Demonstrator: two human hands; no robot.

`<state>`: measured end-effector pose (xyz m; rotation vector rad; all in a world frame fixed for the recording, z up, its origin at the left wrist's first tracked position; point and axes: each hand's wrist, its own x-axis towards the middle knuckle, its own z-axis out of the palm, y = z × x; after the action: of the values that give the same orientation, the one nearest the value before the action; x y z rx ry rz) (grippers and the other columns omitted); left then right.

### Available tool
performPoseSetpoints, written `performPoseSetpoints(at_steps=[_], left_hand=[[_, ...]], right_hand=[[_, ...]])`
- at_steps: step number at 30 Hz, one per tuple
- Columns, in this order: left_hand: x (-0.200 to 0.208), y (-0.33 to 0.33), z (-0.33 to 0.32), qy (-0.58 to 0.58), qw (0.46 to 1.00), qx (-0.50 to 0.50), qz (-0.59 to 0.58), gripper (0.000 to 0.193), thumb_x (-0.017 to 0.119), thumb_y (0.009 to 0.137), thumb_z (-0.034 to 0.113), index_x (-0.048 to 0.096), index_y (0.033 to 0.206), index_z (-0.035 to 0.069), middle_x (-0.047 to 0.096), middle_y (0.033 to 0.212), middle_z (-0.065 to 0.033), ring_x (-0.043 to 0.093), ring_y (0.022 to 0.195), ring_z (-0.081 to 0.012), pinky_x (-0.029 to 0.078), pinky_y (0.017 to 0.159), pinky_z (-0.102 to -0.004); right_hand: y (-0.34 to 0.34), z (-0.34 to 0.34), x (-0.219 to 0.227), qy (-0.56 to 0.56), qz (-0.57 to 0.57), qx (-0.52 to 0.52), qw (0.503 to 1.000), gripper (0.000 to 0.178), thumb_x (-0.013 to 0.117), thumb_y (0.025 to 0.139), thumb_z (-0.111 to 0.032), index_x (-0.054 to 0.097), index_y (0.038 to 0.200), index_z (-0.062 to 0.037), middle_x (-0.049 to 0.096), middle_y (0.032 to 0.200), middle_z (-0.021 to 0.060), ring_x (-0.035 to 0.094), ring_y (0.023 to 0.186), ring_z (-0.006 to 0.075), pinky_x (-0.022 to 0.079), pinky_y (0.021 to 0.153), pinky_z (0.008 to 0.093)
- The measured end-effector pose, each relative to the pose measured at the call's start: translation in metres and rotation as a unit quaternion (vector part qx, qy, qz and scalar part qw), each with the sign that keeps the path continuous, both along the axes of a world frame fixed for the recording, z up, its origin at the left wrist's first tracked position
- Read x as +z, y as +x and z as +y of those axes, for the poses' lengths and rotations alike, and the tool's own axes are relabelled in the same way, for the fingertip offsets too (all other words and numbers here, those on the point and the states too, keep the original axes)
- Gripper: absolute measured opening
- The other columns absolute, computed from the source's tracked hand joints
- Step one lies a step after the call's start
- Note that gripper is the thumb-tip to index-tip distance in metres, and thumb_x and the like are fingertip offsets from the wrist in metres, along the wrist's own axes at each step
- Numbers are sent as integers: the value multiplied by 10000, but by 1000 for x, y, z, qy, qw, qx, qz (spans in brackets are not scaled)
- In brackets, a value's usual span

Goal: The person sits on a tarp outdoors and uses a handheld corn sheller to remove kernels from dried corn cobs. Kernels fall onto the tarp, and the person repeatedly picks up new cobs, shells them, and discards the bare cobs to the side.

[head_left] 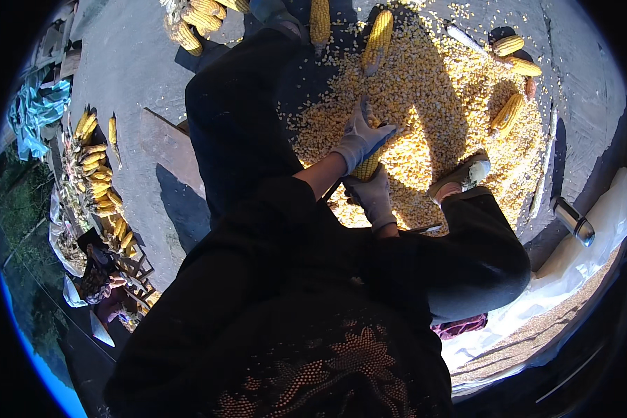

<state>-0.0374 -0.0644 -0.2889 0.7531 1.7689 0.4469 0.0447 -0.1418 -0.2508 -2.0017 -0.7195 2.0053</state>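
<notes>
In front of my lap, both hands, in pale gloves, are closed round one yellow ear of corn (366, 166). My left hand (357, 134) wraps its upper part, with the thumb side toward the right. Around the lower end is my right hand (373, 196), close to my body; its fingers are partly hidden. A thin dark bar (425, 228) shows beside the right wrist. Beneath and beyond the hands spreads a heap of loose corn kernels (425, 90). One whole ear (378, 38) lies on its far side, and another ear (508, 113) rests at its right.
More ears (198, 21) lie at the far left, and a row of ears (97, 177) lines the left. A flat board (167, 150) is on the concrete. Another person (108, 285) sits at lower left. A metal flask (573, 221) and white sheeting (557, 285) are at right.
</notes>
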Motion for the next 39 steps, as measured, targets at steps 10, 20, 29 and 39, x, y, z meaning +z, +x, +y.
performPoseSetpoints(at_steps=[10,20,29,39], left_hand=[[-80,4,-3,-14,998,58,-36,334,752,735,326,627,851,38,630,811,-30,560,711,-104,477,671,-264],[0,1,2,-10,999,-4,40,1002,783,656,375,204,1417,72,490,1265,-149,523,1087,-286,455,893,-363],[-54,-6,2,-136,982,47,-122,983,806,613,450,320,1369,53,505,1240,-164,532,1093,-248,443,925,-355],[-8,-6,3,-22,999,-18,15,1062,752,684,372,82,1461,100,303,1433,-203,331,1316,-313,291,1081,-365]], right_hand=[[28,-5,49,-109,233,-168,952,296,641,822,-143,560,1067,3,635,811,110,652,664,239,537,510,339],[6,3,-12,4,40,2,999,498,771,650,-125,481,1026,23,626,766,123,624,581,182,530,434,311],[26,-4,39,-129,212,-152,957,287,707,769,-96,572,1002,4,642,818,109,658,624,232,561,502,338],[2,4,12,-37,59,-14,997,453,746,716,-126,474,1056,-2,628,797,101,610,575,173,530,472,314]])
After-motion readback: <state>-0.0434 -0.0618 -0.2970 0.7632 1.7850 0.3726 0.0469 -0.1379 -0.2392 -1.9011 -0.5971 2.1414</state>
